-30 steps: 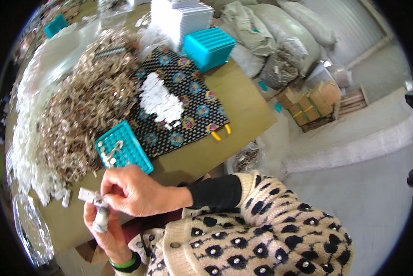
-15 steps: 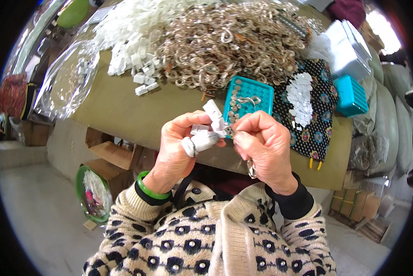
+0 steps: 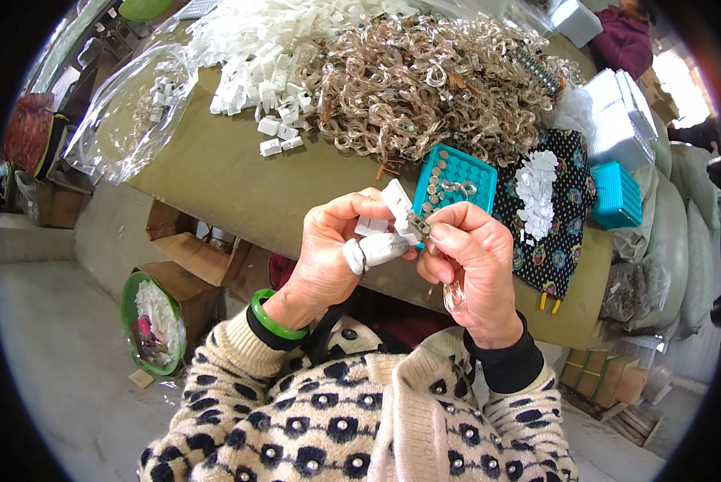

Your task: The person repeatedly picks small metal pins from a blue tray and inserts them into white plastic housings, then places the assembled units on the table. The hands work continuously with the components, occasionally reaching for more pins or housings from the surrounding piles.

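My left hand (image 3: pixel 322 245) is closed around a small white plastic casing (image 3: pixel 397 199); another white piece (image 3: pixel 371 226) sits within its fingers. One left finger wears a white wrap (image 3: pixel 380 251) tied with a dark band. Thumb and fingertips of my right hand (image 3: pixel 479 269) pinch a tiny circuit board (image 3: pixel 419 226) against the casing's end. From that hand dangles a loop of clear wire (image 3: pixel 454 297). Just beyond my hands lies a turquoise tray (image 3: pixel 479 170) with round silver button cells (image 3: pixel 434 181) and a small wire coil (image 3: pixel 461 189). My fingers partly hide the contact point.
A large heap of clear coiled wires (image 3: pixel 408 88) and white casings (image 3: pixel 256 80) covers the table's far side. To the right are white flat pieces (image 3: pixel 535 193) on a patterned cloth (image 3: pixel 559 249), stacked turquoise trays (image 3: pixel 617 195) and white trays (image 3: pixel 613 116). A person (image 3: pixel 624 36) stands beyond.
The view has shifted, so the table and my hands appear farther right. The circuit board in my right fingers shows more plainly at the casing's end. Both hands keep their hold.
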`<state>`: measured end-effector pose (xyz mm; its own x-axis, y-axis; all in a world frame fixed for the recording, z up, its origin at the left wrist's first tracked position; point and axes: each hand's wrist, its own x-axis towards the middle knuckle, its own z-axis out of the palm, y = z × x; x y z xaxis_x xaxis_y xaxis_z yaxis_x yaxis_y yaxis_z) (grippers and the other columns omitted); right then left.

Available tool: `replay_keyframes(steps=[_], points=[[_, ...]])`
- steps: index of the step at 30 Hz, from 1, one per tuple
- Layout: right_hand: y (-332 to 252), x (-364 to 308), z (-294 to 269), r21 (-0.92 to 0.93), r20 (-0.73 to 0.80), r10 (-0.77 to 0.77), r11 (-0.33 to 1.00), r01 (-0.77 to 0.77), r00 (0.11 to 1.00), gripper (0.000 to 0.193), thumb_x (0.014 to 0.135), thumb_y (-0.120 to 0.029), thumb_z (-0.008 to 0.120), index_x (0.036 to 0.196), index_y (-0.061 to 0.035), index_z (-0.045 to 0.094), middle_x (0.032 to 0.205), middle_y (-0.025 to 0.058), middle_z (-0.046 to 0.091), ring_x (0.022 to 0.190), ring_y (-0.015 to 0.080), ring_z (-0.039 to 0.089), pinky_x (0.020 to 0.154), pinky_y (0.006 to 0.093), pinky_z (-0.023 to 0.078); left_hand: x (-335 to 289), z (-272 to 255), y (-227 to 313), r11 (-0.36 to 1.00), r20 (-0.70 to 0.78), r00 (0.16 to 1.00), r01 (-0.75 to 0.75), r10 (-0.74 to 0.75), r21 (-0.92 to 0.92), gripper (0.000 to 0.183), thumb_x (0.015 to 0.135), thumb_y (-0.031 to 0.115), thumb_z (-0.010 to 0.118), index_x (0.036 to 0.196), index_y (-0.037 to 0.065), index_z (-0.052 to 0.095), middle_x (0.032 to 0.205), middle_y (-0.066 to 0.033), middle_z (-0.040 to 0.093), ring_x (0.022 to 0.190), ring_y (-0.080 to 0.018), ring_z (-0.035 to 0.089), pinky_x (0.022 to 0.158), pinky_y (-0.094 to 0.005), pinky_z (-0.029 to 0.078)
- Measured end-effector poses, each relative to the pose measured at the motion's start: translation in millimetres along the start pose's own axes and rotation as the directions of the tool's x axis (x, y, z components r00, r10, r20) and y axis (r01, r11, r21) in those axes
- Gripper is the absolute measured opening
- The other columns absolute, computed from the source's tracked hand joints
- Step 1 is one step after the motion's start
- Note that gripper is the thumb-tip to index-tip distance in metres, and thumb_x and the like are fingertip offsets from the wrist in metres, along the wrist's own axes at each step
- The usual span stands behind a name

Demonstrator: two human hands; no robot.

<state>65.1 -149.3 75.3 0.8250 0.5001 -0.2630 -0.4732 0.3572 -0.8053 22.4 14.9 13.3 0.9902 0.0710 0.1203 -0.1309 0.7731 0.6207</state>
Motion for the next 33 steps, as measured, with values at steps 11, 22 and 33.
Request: replay_keyframes(steps=[11,22,33], points=[[2.9,-3.4,7.6,-0.277,0.027,-0.185,0.943,0.185,0.982,0.003,0.094,-0.002,0.057,0.096,0.0004,0.057,0.083,0.0042,0.062,0.064,0.0066,0.055,0.060,0.0213,0.046,-2.8,0.7,7.5,0.997,-0.061,0.998,0.008,-0.003,0.080,0.014,0.082,-0.003,0.073,0.095,0.000,0.067,0.095,-0.0087,0.064,0.089,-0.0218,0.066,0.075,-0.0388,0.061],[3.7,-5.2,0.7,-0.458,0.037,-0.120,0.880,0.124,0.992,0.005,0.092,-0.003,0.062,0.095,0.0003,0.059,0.083,0.0038,0.065,0.066,0.0036,0.056,0.058,0.0197,0.046,-6.7,-2.5,2.0,0.992,0.016,0.997,-0.082,0.081,0.096,0.020,0.083,-0.008,0.071,0.099,0.001,0.065,0.102,-0.0108,0.063,0.090,-0.0226,0.066,0.079,-0.0380,0.061],[2.3,-8.9,5.6,-0.526,0.100,-0.202,0.820,0.224,0.974,0.007,0.094,-0.005,0.061,0.098,-0.0003,0.058,0.081,0.0014,0.063,0.066,0.0035,0.052,0.059,0.0202,0.044,-4.6,7.1,8.0,0.961,0.007,0.991,-0.134,0.136,0.241,0.014,0.081,-0.005,0.074,0.092,-0.002,0.065,0.097,-0.0094,0.064,0.090,-0.0186,0.063,0.077,-0.0346,0.058]])
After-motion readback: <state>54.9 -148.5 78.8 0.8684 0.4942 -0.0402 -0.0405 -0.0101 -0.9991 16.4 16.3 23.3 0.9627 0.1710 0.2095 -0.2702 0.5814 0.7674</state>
